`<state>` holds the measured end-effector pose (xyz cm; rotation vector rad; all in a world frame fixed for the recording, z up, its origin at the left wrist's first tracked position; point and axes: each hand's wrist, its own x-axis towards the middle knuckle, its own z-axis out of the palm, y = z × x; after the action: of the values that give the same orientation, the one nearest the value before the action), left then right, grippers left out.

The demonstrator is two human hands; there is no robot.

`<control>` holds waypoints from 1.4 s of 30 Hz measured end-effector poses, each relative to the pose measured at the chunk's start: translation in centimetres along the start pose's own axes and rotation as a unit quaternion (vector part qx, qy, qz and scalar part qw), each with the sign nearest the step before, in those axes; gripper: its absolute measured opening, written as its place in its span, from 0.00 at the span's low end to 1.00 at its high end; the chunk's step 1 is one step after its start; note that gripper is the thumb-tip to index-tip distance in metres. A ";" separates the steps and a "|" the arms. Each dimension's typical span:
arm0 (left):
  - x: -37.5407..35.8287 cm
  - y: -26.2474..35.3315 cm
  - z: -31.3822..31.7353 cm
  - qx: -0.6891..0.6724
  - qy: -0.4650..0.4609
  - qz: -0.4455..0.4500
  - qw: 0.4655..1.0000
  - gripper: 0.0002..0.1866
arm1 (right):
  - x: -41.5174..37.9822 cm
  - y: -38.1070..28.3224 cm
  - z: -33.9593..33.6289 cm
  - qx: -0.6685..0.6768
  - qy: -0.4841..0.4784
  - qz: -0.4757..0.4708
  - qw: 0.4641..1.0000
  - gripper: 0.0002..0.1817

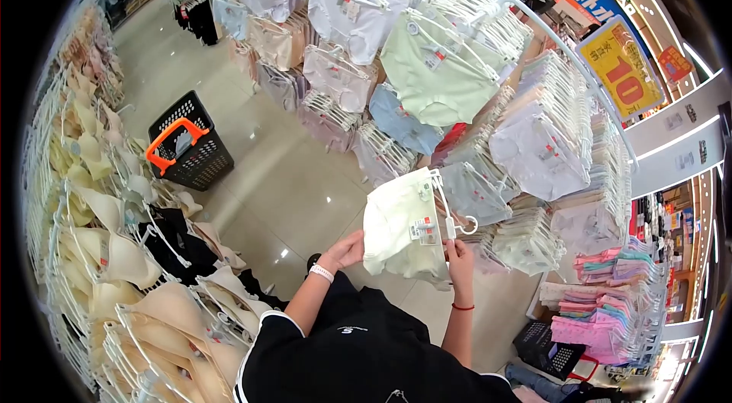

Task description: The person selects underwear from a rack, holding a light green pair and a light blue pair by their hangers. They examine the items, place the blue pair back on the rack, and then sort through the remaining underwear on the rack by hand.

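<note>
A pair of pale cream underpants (390,218) hangs sideways in front of me on a white clip hanger (450,226), its hook pointing right. A printed tag (422,230) is on the fabric near the hanger. My left hand (347,250) pinches the left edge of the underpants, with part of the fingers hidden behind the cloth. Just below the hook, my right hand (460,260) is closed on the hanger. Beyond the garment, the nearest things are more underpants (474,193) on the rack.
A tiered rack carries light green underpants (438,71) and white ones (540,151). Bras (114,239) line the left side. A black basket (194,163) with an orange handle stands on the tiled floor (278,197). Another basket (549,350) and pink garments (602,319) are at lower right.
</note>
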<state>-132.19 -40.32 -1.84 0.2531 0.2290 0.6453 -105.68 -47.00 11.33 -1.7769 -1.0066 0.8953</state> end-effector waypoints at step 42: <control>1.3 15.7 2.0 0.405 0.187 0.095 0.890 0.19 | 7.5 -7.3 10.0 -0.062 -0.066 -0.060 0.994 0.17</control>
<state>-139.41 -27.81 4.65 0.9692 0.8597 0.7646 -113.28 -34.84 13.31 -1.7563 -1.2641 0.9005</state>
